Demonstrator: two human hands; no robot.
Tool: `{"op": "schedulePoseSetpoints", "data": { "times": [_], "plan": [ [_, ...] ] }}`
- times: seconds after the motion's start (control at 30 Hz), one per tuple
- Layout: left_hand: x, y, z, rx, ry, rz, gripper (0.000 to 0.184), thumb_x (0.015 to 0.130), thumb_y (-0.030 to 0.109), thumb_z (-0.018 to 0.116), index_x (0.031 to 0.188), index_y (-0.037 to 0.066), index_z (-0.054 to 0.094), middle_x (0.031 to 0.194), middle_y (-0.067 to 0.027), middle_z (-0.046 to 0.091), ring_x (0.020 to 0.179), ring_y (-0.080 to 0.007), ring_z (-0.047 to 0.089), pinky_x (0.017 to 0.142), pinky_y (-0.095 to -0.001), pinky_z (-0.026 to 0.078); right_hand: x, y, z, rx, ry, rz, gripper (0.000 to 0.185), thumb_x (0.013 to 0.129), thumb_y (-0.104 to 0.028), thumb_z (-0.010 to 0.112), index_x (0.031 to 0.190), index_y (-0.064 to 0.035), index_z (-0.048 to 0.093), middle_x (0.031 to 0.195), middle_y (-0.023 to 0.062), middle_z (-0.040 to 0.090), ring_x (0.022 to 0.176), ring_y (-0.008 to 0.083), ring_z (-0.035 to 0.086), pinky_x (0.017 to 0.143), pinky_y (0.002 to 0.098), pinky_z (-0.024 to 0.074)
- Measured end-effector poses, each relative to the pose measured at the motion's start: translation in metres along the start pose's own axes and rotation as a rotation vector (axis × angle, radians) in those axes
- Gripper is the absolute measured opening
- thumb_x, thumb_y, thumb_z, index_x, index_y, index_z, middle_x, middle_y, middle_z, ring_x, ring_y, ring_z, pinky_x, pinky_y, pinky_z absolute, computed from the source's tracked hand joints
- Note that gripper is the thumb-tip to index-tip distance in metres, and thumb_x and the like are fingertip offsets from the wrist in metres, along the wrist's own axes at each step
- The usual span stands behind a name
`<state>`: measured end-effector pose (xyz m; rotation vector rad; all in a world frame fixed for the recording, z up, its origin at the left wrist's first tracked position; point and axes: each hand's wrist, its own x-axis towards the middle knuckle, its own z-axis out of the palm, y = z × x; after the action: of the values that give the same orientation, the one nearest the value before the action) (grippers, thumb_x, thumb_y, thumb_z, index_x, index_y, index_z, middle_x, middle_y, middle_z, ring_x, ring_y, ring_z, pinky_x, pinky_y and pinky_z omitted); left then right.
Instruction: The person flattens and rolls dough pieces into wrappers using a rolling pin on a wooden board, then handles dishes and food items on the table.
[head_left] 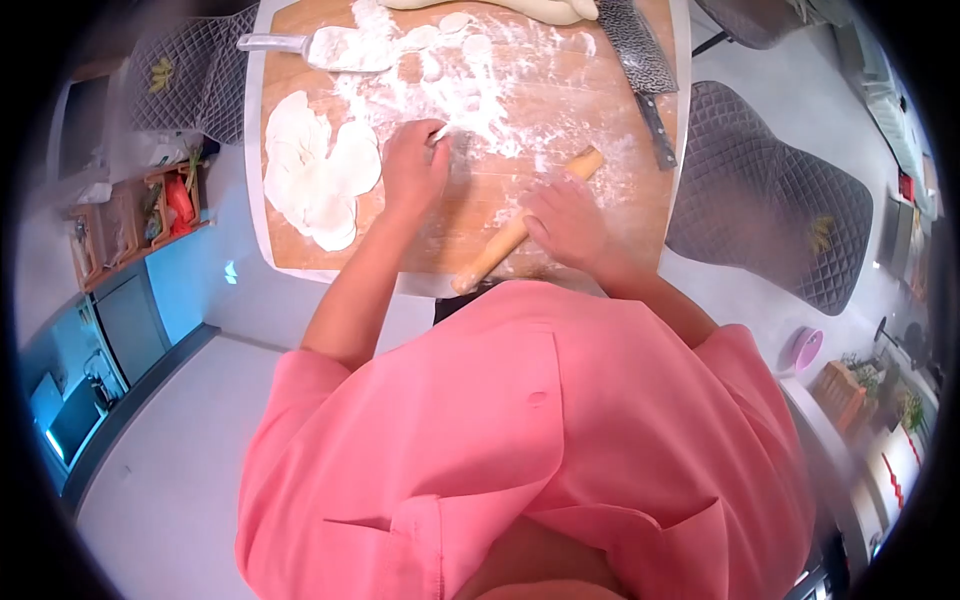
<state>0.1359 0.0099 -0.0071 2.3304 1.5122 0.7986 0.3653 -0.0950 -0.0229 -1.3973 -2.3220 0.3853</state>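
My left hand (415, 165) is over the floured wooden board (400, 245), its fingers closed on a small white piece of dough (438, 134). Under my right hand (568, 220) lies a wooden rolling pin (490, 255), set diagonally near the board's front edge, with my fingers resting over its middle. Flat, overlapping dough rounds (315, 175) are spread left of my left hand. Several small dough pieces (477, 47) sit in the loose flour beyond both hands.
A metal scoop (345, 50) with flour lies at the back left. A cleaver (635, 50) with a black handle is at the right edge, and a long dough roll (520, 7) at the far edge. Quilted chairs (765, 195) stand beside the table.
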Motion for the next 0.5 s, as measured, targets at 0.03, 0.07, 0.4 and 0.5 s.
{"op": "schedulePoseSetpoints", "data": {
  "times": [0.03, 0.07, 0.4, 0.5],
  "plan": [
    [0.002, 0.023, -0.010, -0.219, -0.074, -0.303, 0.018, 0.087, 0.015, 0.064, 0.102, 0.005, 0.063, 0.080, -0.0088, 0.063, 0.074, -0.0231, 0.059, 0.071, -0.0367, 0.045, 0.000, 0.003, -0.001, -0.013, -0.002, 0.005, 0.024, 0.085, -0.025, 0.060, 0.104, -0.0100, 0.062, 0.113, 0.0061, 0.062, 0.113, 0.0251, 0.054, 0.105, 0.0465, 0.0351],
    [0.004, 0.036, -0.012, -0.435, -0.154, -0.605, 0.019, 0.088, 0.016, 0.065, 0.103, 0.005, 0.063, 0.078, -0.0054, 0.062, 0.070, -0.0165, 0.057, 0.066, -0.0322, 0.045, 0.000, 0.006, -0.001, -0.026, -0.002, 0.011, 0.024, 0.085, -0.025, 0.060, 0.104, -0.0099, 0.062, 0.114, 0.0063, 0.062, 0.111, 0.0249, 0.054, 0.105, 0.0466, 0.0351],
    [-0.051, 0.091, 0.003, -0.946, -0.531, -0.875, 0.015, 0.092, 0.015, 0.063, 0.099, 0.002, 0.064, 0.085, -0.0008, 0.064, 0.072, -0.0076, 0.058, 0.063, -0.0249, 0.047, -0.006, 0.043, -0.020, -0.061, 0.167, 0.154, 0.019, 0.084, -0.020, 0.057, 0.098, -0.0089, 0.062, 0.112, 0.0068, 0.062, 0.105, 0.0267, 0.055, 0.101, 0.0465, 0.0366],
    [-0.033, 0.039, 0.053, -0.595, -0.642, -0.610, 0.017, 0.092, 0.014, 0.062, 0.101, 0.001, 0.063, 0.089, -0.0040, 0.066, 0.075, -0.0100, 0.061, 0.066, -0.0254, 0.050, -0.017, 0.041, -0.018, -0.082, 0.155, 0.177, 0.020, 0.083, -0.022, 0.060, 0.097, -0.0089, 0.062, 0.116, 0.0076, 0.061, 0.106, 0.0267, 0.055, 0.102, 0.0467, 0.0356]
  ]
}}
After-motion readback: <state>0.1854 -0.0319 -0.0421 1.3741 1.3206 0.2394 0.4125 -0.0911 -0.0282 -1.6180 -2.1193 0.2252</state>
